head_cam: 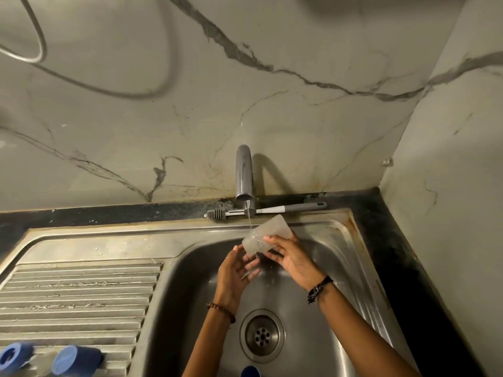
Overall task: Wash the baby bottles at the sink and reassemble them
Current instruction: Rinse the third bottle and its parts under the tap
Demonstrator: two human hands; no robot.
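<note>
A clear plastic bottle cap (265, 232) is tilted under the thin stream of water from the tap (245, 176). My right hand (290, 257) holds it, fingers curled round its side. My left hand (235, 270) is just below and to the left, fingers loosely spread, fingertips touching the cap's open rim. Two blue bottle parts (76, 360) (15, 359) lie on the ribbed drainboard at the lower left. Another blue piece (250, 371) shows at the bottom edge inside the sink.
The steel sink basin (340, 268) has a round drain (262, 336) below my hands. A bottle brush (266, 210) lies on the ledge behind the tap. The drainboard (81, 289) stretches left. A marble wall stands behind and to the right.
</note>
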